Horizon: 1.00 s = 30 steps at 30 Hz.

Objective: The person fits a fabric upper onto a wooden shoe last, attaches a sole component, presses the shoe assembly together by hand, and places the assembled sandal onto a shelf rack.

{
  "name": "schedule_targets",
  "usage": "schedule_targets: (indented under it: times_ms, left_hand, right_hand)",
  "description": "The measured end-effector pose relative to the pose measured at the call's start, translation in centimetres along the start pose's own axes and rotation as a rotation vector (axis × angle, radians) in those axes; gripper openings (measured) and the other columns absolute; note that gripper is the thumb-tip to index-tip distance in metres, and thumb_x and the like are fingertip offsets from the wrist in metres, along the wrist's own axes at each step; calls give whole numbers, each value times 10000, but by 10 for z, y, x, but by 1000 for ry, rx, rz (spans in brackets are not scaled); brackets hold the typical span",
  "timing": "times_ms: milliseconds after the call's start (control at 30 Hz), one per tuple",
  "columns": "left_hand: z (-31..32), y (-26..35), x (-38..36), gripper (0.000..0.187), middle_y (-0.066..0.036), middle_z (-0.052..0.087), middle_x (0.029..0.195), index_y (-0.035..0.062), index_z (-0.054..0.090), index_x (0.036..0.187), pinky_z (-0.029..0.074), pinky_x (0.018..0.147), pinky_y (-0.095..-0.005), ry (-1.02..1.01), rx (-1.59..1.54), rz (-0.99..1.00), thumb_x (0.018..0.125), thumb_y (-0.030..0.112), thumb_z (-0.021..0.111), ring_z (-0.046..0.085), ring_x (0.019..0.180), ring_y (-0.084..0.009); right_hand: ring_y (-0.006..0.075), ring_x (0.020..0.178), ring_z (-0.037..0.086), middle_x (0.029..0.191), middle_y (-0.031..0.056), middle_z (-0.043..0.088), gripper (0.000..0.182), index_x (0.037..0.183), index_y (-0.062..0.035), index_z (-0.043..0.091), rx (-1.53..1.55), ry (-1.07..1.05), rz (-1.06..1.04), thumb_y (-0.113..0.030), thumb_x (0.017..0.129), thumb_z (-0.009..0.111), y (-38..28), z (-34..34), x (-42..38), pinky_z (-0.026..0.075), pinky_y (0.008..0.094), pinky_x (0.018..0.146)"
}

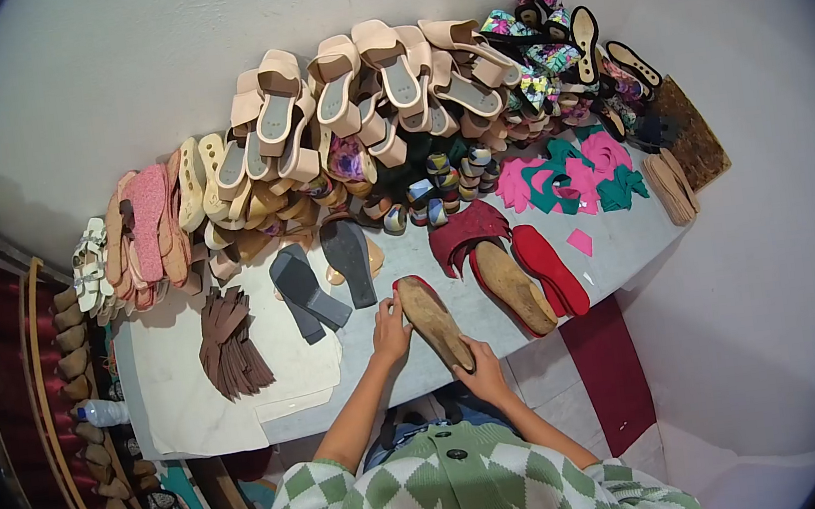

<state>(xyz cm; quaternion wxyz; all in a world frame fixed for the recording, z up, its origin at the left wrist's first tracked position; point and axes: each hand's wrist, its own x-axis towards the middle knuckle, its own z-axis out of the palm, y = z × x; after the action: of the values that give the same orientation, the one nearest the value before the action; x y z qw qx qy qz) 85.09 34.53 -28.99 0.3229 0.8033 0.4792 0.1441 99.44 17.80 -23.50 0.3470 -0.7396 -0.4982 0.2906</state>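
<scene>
A worn tan shoe last [433,317] lies at a slant over the table's front edge, with a thin red edge showing at its far end. My left hand [392,331] grips its far left side. Around its near, narrower end my right hand [482,371] is closed. To the right rests a second tan shoe last [512,288] with red along its edge, and beside it are red soles [550,270]. Dark red cut pieces [466,235] lie just behind these. Beyond my left hand are dark grey soles [348,261] and dark grey heeled pieces [308,291].
Beige heeled sandals [336,67] are piled along the wall, with patterned shoes [546,58] at right. Pink and teal scraps [569,176] lie below those. Brown strips [233,345] rest on white sheets [171,382] at left. A rack of lasts [73,363] stands left of the table.
</scene>
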Motion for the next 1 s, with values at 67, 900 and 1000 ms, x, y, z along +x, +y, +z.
schedule_targets:
  times_ms: [67,900,1000]
  left_hand:
    - [-5,6,-2,823,-194,378,1251,73,265,1397,407,910,-408,51,-41,30,694,66,693,457,1072,-381]
    - [-4,24,62,344,-122,530,1101,112,595,1095,433,842,-449,24,64,-29,754,153,570,501,1018,-329]
    - [7,36,82,386,-106,553,1093,116,578,1120,409,833,-489,50,103,-93,758,245,596,504,1035,-309]
  right_hand:
    - [354,1026,504,1103,201,474,636,1308,-71,405,-1,-43,-53,-121,732,670,4,0,9,426,385,893]
    - [324,923,562,989,178,567,319,1039,-23,570,-137,104,-285,-159,760,644,39,-95,197,439,367,833]
    - [312,911,561,939,177,572,293,1022,-22,583,-101,174,-219,-167,774,640,46,-100,218,443,372,816]
